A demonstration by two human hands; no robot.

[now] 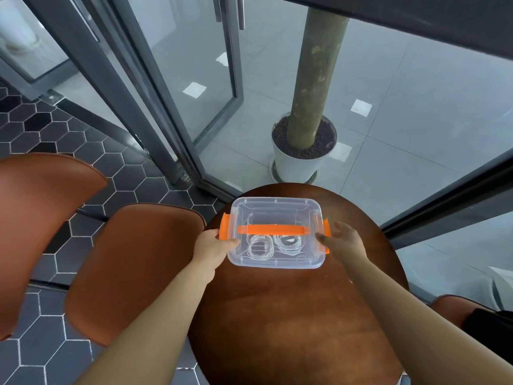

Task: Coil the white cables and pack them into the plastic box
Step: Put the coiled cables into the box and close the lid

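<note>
A clear plastic box [277, 209] with its lid on, an orange handle [273, 229] and orange side clips stands at the far side of a round brown table [291, 315]. Two coiled white cables [273, 245] lie inside, seen through the lid. My left hand [213, 244] grips the box's left edge by the orange clip [224, 226], thumb on the lid. My right hand [342, 240] is at the box's right side by the right clip [327, 227], fingers spread; whether it touches the box I cannot tell.
Two brown leather chairs [133, 268] stand left of the table on dark hexagon tiles. Behind the table is a glass door frame [177, 151] and a white pot with a plant trunk [304, 151]. Another brown seat [455, 309] is at the right.
</note>
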